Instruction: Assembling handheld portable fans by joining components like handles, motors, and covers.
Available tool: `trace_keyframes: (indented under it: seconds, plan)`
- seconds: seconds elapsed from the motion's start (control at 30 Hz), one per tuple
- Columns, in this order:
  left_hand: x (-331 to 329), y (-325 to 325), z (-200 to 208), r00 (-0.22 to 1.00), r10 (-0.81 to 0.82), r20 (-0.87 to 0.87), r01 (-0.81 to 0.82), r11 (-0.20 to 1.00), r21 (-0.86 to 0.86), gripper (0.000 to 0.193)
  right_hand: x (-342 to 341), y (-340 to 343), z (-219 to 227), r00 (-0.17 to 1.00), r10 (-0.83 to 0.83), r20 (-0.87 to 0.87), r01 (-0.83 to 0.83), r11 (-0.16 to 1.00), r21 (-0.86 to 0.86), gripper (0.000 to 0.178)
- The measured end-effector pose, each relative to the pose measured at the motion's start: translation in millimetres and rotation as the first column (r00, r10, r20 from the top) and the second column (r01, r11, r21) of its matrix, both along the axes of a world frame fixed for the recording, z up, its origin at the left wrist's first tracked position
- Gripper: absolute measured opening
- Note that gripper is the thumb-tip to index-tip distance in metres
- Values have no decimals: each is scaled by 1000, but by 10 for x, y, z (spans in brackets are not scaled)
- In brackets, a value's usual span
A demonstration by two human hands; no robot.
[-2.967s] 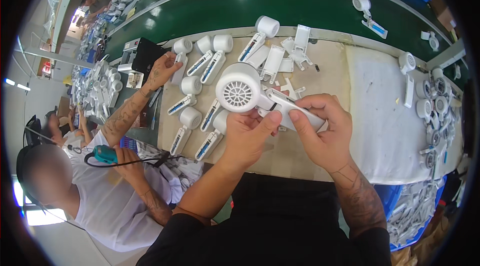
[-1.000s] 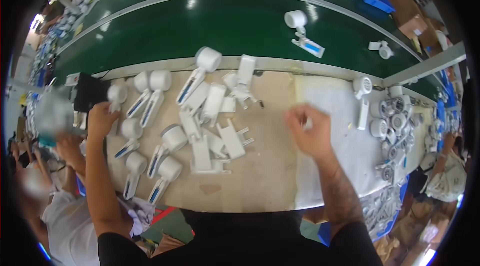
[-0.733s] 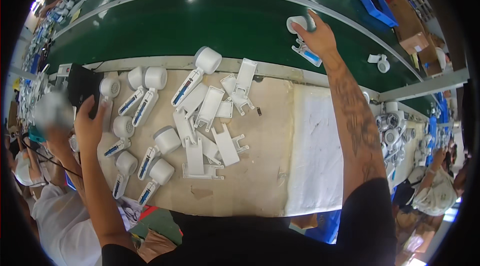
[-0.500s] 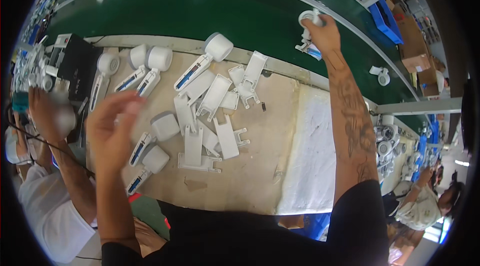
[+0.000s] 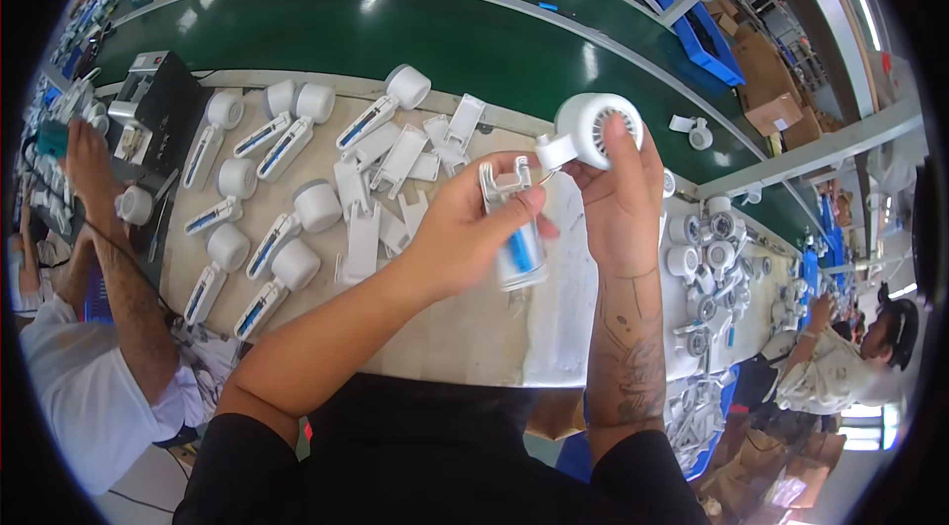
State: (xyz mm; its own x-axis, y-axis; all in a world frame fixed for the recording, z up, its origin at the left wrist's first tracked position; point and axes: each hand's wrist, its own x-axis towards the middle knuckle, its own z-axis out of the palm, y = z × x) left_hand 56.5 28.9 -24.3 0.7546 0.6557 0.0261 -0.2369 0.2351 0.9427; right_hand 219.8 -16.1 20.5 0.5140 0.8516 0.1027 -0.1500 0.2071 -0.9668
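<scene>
Both hands are on one white handheld fan above the right part of the table. My right hand [image 5: 623, 199] grips its round fan head [image 5: 583, 120], thumb over the grille. My left hand [image 5: 470, 228] is closed around the open handle [image 5: 521, 253], where a blue part shows inside. Thin wires run between head and handle. Nearest my left hand lies a pile of loose white handle covers [image 5: 400, 159]. Farther left, several similar fans [image 5: 282, 278] lie with their handles open and blue parts showing.
A green conveyor belt [image 5: 445, 36] runs behind the table, carrying another fan [image 5: 700, 134]. At left, a co-worker's hand [image 5: 91, 164] holds a teal tool beside a black machine [image 5: 168, 115]. Many fan parts [image 5: 707, 258] crowd the right, near another person [image 5: 830, 347].
My right hand has brought the fan from over the belt toward me. My left hand has moved right from the laid-out fans and taken hold of the handle. The view has shifted.
</scene>
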Motion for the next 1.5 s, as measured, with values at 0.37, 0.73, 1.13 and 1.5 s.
trace_keyframes:
  seconds: [0.37, 0.73, 1.13, 1.5]
  plan:
    - [-545, -458, 443, 977, -26, 214, 75, 972, -223, 41, -253, -419, 231, 982, 98, 163, -141, 950, 278, 46]
    - [-517, -499, 517, 990, -41, 133, 57, 991, -118, 29, -455, -499, 456, 984, 89, 152, -135, 936, 324, 48]
    - [-570, -390, 472, 989, -7, 150, 30, 988, -151, 28, -511, -385, 287, 984, 147, 99, -167, 955, 243, 48]
    - [-537, -384, 489, 992, -64, 108, 79, 987, -139, 22, -263, -353, 252, 913, 301, 275, -334, 939, 84, 74]
